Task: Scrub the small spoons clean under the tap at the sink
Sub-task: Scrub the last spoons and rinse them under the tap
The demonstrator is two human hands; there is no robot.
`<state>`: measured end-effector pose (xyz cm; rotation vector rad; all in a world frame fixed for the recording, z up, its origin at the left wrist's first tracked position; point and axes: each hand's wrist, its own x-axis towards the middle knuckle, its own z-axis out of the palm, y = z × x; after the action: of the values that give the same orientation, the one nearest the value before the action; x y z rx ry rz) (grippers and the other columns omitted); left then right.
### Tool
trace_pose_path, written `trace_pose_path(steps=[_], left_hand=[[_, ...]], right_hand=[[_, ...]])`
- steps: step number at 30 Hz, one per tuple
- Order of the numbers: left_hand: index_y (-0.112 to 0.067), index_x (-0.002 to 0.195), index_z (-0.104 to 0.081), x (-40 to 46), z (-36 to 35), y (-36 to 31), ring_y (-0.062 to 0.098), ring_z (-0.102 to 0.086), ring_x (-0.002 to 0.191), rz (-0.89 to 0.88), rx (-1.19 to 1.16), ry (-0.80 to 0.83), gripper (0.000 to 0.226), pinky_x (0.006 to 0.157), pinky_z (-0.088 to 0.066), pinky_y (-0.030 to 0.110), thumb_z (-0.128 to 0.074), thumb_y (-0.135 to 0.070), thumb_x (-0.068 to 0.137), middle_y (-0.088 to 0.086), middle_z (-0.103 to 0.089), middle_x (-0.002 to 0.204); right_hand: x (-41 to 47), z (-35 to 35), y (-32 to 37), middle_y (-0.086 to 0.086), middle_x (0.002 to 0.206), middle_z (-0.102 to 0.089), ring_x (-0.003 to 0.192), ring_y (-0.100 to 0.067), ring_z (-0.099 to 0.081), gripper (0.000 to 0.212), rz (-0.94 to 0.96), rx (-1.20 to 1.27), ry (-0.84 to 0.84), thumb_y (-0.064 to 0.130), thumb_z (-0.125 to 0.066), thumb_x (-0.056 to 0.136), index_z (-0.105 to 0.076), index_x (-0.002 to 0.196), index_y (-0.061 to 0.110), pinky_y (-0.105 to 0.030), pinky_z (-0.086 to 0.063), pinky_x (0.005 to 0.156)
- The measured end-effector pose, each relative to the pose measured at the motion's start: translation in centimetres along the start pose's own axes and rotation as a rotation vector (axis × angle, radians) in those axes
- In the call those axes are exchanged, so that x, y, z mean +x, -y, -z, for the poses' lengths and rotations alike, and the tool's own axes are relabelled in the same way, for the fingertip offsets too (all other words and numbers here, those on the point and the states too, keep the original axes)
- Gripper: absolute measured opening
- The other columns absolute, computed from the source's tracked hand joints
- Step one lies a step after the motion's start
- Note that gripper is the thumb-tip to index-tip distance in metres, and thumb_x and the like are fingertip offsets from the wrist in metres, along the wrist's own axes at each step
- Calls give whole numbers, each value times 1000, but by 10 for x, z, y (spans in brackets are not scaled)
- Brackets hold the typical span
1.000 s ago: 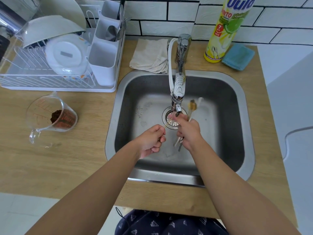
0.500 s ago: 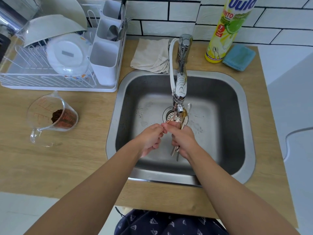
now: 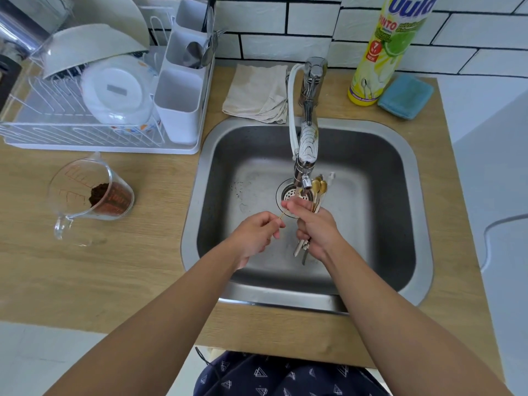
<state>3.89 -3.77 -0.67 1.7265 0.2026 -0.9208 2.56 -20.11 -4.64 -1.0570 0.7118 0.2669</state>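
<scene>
I see the left hand (image 3: 257, 234) pinching one thin golden spoon (image 3: 283, 214) by its handle, while the right hand (image 3: 313, 227) grips a bundle of small spoons (image 3: 317, 190) over the sink (image 3: 400, 155), bowls up beside the tap (image 3: 307, 150). I judge the scrubbing is midway; next each bowl needs rubbing under the spout. Behind, the yellow bottle (image 3: 385, 50) reads "Uula", "NEW".
</scene>
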Motion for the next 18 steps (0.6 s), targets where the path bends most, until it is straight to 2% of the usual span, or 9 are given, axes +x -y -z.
trace_pose_path(steps=[2,5,7,9,10,12,14,18], left_hand=[[-14,103,-67,1,2,1,8,-37,54,9,47,-1,23,48,-31,19,-49,-29,103,-4,-58,74],[-15,97,-68,7,3,-1,10,-36,54,7,36,-11,25,47,-31,18,-49,-30,102,-5,-56,71],[-12,94,-68,14,2,-3,9,-36,51,14,-53,-12,24,45,-30,18,-54,-30,101,-2,-55,70],[-6,94,-66,22,-5,-9,6,-43,47,30,-290,-27,19,43,-36,17,-60,-24,99,2,-61,72],[-4,95,-66,26,-9,-13,5,-51,48,43,-450,-36,15,45,-43,16,-61,-18,98,6,-66,77],[1,97,-64,35,-18,-21,12,-72,66,53,-785,-25,10,60,-57,19,-56,-5,98,15,-73,88],[3,98,-62,43,-28,-27,24,-76,79,47,-949,6,11,69,-61,25,-51,1,100,20,-75,89],[-2,97,-61,46,-43,-30,18,-74,64,111,-674,11,18,55,-57,21,-52,-16,103,12,-73,75]], right_hand=[[6,3,8,0,85,-72,39,-3,-25,34,24,48,-69,13,-79,87,-71,118,1,-19,-23,37],[5,7,19,-4,96,-78,40,-4,-27,30,68,36,-53,15,-73,94,-69,123,12,-19,-24,38],[2,12,25,-4,96,-80,39,-4,-26,19,90,64,-55,20,-67,99,-66,117,15,-19,-24,38],[1,21,34,-8,94,-80,36,-3,-25,5,129,137,-99,22,-62,102,-62,104,17,-19,-23,36],[1,27,38,-10,96,-80,35,-3,-25,6,154,163,-130,22,-60,103,-60,98,19,-18,-23,35],[0,39,46,-10,101,-80,34,-3,-24,11,192,214,-196,23,-58,104,-60,94,19,-18,-23,34],[-3,51,51,-10,103,-80,34,-3,-23,14,212,258,-251,23,-59,103,-63,90,18,-18,-24,35],[-7,63,54,-9,107,-80,34,-4,-26,15,241,232,-286,26,-60,103,-64,90,19,-18,-27,35]])
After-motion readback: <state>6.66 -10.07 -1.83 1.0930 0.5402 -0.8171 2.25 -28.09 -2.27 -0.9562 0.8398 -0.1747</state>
